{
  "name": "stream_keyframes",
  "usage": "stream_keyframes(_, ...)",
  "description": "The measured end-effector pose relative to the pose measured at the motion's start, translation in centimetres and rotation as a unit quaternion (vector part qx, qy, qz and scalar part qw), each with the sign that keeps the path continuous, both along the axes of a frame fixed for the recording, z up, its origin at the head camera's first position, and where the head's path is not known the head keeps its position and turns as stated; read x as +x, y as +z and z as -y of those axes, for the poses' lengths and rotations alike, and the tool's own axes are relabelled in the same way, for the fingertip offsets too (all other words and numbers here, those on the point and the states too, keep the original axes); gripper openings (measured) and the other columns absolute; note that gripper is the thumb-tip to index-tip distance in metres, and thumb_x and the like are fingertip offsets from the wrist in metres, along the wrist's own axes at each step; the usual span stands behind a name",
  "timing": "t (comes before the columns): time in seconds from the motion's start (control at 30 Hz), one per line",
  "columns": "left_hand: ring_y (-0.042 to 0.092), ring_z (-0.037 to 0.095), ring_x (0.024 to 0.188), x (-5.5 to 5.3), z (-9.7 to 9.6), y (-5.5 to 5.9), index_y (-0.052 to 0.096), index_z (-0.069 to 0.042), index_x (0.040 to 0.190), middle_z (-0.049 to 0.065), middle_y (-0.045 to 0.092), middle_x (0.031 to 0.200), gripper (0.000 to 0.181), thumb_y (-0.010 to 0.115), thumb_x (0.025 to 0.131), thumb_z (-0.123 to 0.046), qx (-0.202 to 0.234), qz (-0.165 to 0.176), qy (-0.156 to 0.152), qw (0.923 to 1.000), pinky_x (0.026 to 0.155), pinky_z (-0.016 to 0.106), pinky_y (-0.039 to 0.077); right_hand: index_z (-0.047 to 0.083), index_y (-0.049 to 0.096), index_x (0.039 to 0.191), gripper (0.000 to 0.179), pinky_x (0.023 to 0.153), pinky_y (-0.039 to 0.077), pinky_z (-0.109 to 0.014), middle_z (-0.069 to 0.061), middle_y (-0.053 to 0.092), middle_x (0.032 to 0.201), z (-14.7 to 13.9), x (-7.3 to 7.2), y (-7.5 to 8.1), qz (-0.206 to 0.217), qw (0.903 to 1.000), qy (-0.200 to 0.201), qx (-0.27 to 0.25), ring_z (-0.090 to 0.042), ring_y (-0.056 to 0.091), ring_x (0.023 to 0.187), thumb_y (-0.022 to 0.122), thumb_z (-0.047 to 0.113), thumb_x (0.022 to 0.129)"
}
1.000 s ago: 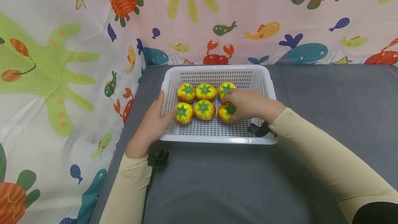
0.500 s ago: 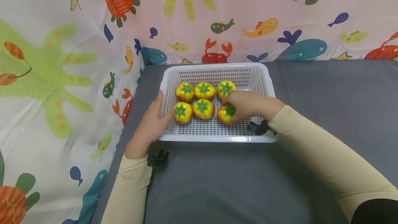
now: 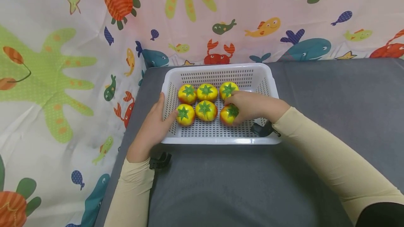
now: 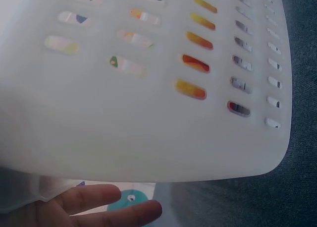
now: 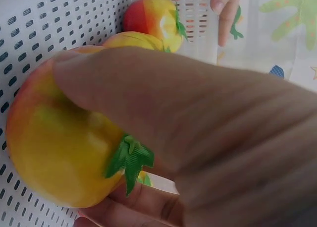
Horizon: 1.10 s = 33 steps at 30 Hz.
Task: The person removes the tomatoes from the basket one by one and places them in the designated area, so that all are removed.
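- In front of me, a table covered in dark grey cloth bears a white, rectangular plastic basket with slotted walls and floor.
- Inside it sit six round, glossy yellow-and-red fruits with green star-shaped leaf tops, in two rows of three; the right-hand pair stands a little apart from the others.
- The right hand grips the near-row fruit at the right end, thumb on one side and fingers round the other (its leaf top pokes out between them); that fruit is down inside the basket, though I can't tell whether it touches the floor.
- The far-row fruit at the right end is just beyond that hand, which partly hides it.
- The left hand rests at the basket's left wall, fingers straight along the outside, thumb over the rim near the front left fruit; contact there is unclear.
- Beige sleeves cover both arms, with black wrist devices.
- Behind hangs a pale sheet printed with sea creatures.
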<state>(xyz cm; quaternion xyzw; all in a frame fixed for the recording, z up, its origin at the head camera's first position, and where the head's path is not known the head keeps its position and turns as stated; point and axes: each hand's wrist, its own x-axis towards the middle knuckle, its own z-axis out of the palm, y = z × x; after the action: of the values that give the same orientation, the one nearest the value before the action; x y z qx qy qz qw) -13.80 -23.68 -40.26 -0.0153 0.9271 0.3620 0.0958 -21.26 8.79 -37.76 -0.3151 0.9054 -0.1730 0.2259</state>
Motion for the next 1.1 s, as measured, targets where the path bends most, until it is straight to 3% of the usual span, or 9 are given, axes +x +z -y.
stream_keyframes(0.33, 0.055, 0.037, 0.129, 0.0, 0.1, 0.0, -0.009, -0.031, 0.168, 0.015, 0.02, 0.173, 0.095, 0.056, 0.103, -0.054, -0.016, 0.008, -0.003, 0.9998, 0.105, 0.057, 0.054, 0.0, 0.063, 0.143, 0.075, 0.109, 0.051, -0.051, -0.015, 0.065, 0.135, -0.7, 0.3, 0.6, 0.008, 0.9995, -0.012, -0.027, -0.03, 0.06, 0.117, 0.091, 0.028, 0.079)
stream_keyframes(0.63, 0.051, 0.038, 0.134, -0.1, 0.1, -0.1, -0.01, -0.03, 0.168, 0.016, 0.019, 0.173, 0.096, 0.057, 0.103, -0.054, -0.017, 0.006, -0.01, 0.9998, 0.112, 0.06, 0.047, 0.003, 0.067, 0.139, 0.07, 0.11, 0.05, -0.05, -0.014, 0.065, 0.134, -1.2, 0.5, 0.5, -0.009, 0.9993, -0.014, -0.034, -0.029, 0.059, 0.116, 0.092, 0.029, 0.08)
stream_keyframes(0.87, 0.056, 0.038, 0.129, 0.0, 0.1, -0.1, -0.008, -0.03, 0.169, 0.016, 0.02, 0.172, 0.095, 0.058, 0.104, -0.051, 0.003, 0.006, -0.011, 0.9999, 0.101, 0.055, 0.056, 0.004, 0.068, 0.137, 0.068, 0.11, 0.051, -0.052, -0.014, 0.063, 0.14, -1.6, 0.6, 0.6, -0.009, 0.9984, -0.023, -0.051, -0.031, 0.061, 0.119, 0.093, 0.03, 0.079)
stream_keyframes(1.1, 0.065, 0.037, 0.117, -0.1, 0.0, -0.1, -0.008, -0.031, 0.169, 0.017, 0.023, 0.171, 0.093, 0.058, 0.105, -0.047, 0.007, 0.001, -0.007, 1.0, 0.088, 0.049, 0.063, 0.006, 0.066, 0.14, 0.073, 0.1, 0.058, -0.049, -0.014, 0.064, 0.137, -2.4, 0.7, 1.9, -0.027, 0.9969, -0.05, -0.055, -0.03, 0.062, 0.116, 0.093, 0.032, 0.078)
